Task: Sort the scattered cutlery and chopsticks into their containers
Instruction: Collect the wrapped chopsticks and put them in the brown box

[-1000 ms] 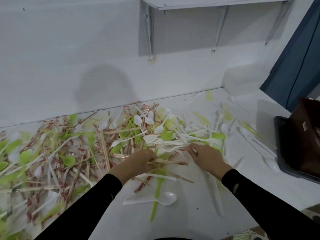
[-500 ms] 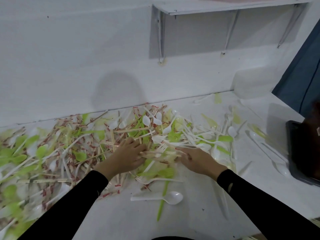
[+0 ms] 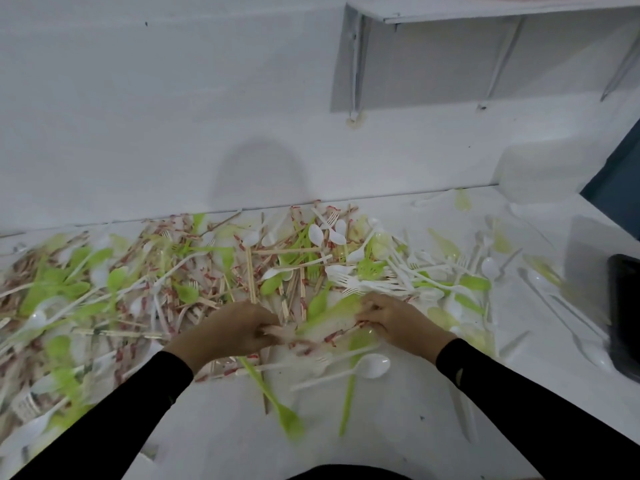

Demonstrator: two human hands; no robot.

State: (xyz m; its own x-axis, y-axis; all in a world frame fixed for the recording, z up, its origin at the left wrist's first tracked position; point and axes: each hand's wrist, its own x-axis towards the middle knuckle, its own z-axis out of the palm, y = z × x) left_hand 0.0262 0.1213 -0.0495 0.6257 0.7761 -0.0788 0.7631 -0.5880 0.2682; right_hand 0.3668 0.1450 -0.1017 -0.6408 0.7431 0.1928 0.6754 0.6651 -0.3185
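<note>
A wide heap of cutlery [image 3: 214, 271] covers the white table: green and white plastic spoons and forks mixed with wooden chopsticks in red-printed paper sleeves. My left hand [image 3: 232, 329] and my right hand [image 3: 398, 320] are both at the heap's near edge, facing each other, fingers curled. Between them runs a blurred bundle of chopsticks [image 3: 311, 336] that both hands grip at its ends. A white spoon [image 3: 367, 367] and a green spoon [image 3: 277, 403] lie loose just in front of my hands.
A translucent plastic container [image 3: 540, 174] stands at the back right against the wall. A black tray [image 3: 623, 306] sits at the right edge. A shelf on brackets [image 3: 485, 15] hangs above. Bare white table [image 3: 398, 445] lies in front of me.
The camera has swung left and the view has shifted. Both hands have pulled back toward me from the heap's middle and gathered a bundle of chopsticks between them. A green spoon now lies nearer me.
</note>
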